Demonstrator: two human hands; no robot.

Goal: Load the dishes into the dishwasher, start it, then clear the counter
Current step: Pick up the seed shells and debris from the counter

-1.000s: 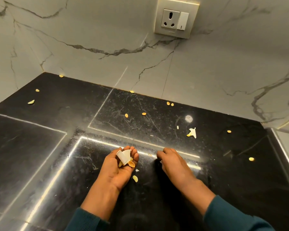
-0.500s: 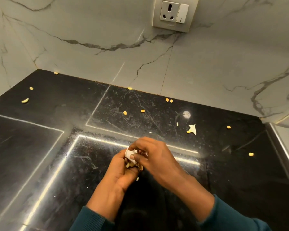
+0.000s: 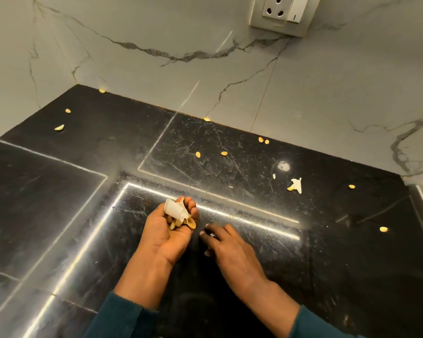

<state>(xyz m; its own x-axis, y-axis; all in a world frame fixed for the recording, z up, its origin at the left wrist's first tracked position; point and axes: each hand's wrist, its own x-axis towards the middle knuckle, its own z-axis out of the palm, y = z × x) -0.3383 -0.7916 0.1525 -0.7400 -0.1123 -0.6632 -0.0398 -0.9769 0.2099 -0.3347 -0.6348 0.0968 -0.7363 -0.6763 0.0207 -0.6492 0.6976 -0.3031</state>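
Head view: clearing scraps from the black bench [image 3: 59,215].
Left hand [image 3: 167,231] cupped palm-up, fingers curled round white scraps [image 3: 175,210] and seeds; right hand [image 3: 226,245] flat on bench, fingers lightly spread, holding nothing. Next move likely: gather the scattered seeds [image 3: 197,154], far scrap [image 3: 296,185]. No containers visible.

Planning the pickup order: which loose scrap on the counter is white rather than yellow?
The torn white scrap on the black counter, up and right of the right hand; the other loose bits are small yellow pieces.
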